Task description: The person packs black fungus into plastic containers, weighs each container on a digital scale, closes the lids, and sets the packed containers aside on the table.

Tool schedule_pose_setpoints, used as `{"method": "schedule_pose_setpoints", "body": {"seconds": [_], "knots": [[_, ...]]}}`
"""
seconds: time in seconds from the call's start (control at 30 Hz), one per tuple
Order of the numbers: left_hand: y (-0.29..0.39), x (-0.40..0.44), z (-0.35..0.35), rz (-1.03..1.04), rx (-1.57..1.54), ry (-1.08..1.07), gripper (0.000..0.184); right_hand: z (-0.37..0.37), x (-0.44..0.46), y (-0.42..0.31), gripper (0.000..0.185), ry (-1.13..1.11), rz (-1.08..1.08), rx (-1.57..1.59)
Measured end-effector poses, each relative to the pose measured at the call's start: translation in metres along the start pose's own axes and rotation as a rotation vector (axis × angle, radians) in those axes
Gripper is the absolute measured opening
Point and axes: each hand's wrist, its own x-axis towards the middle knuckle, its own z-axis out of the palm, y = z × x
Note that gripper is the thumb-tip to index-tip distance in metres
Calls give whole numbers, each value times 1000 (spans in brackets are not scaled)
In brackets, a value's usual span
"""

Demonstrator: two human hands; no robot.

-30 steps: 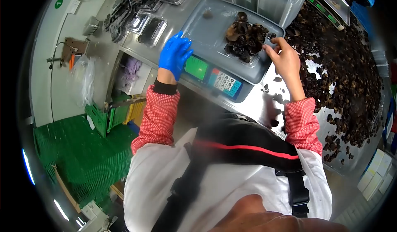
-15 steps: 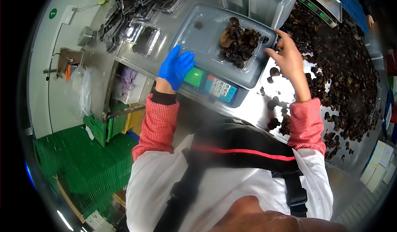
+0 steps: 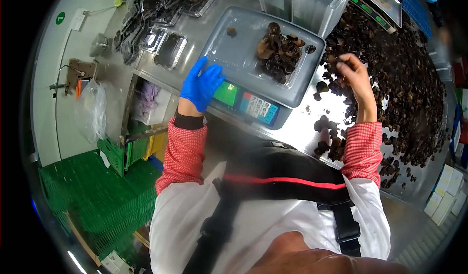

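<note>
My left hand [image 3: 201, 84], in a blue glove, is open with its fingers apart at the near left edge of a grey tray [image 3: 222, 49]. That tray rests on a digital scale [image 3: 259, 109] with a green display. On the tray sits a clear plastic box [image 3: 291, 79] of dark wood ear mushrooms [image 3: 280, 54]; single pieces lie apart from the heap. Bare and to the right of the tray, my right hand [image 3: 355, 74] pinches a dark wood ear mushroom [image 3: 334, 63], partly hidden by the fingers, over the large pile [image 3: 404, 88].
Filled clear boxes [image 3: 165, 3] are heaped at the back left, with one box [image 3: 170, 49] nearer. Tall stacked clear containers [image 3: 312, 3] stand behind the scale. A second scale [image 3: 373, 13] is at the back right. Loose mushrooms [image 3: 325, 125] lie along the steel table.
My right hand has moved right from the tray's edge to the pile, and its fingers have closed on a mushroom. My left hand has shifted slightly left and down.
</note>
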Motion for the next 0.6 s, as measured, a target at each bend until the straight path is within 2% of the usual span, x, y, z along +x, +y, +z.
{"method": "schedule_pose_setpoints", "body": {"seconds": [0.07, 0.1, 0.13, 0.2, 0.23, 0.3, 0.37, 0.4, 0.5, 0.53, 0.6], "knots": [[3, -3, 3, 7, -11, -9, 51, 8, -10, 22, 38, 292, -181, -959], [6, -6, 6, 3, -20, -11, 53, 12, -18, 21, 53, 372, -129, -977], [8, -8, 7, 5, -30, -13, 55, 15, -15, 25, 48, 432, -222, -895], [8, -9, 4, -32, -78, -40, 68, 18, -8, 29, 39, 228, -61, -382], [8, -7, 5, -73, -106, -47, 72, 28, -5, 27, 31, 266, -192, -337], [7, 4, 5, -138, -148, -54, 88, 43, 0, 17, 32, 345, -271, -499], [2, 18, 2, -151, -193, -33, 90, 57, 12, 2, 36, 407, -373, -709], [0, 24, 1, -160, -216, -24, 91, 64, 20, 1, 38, 444, -548, -780], [-3, 29, 16, -137, -203, 45, 92, 82, 45, 3, 30, 374, -419, -1006], [-3, 30, 24, -123, -180, 73, 90, 83, 50, 3, 22, 411, -519, -996], [-5, 28, 37, -90, -139, 136, 86, 81, 48, 4, 19, 443, -536, -983]]}}
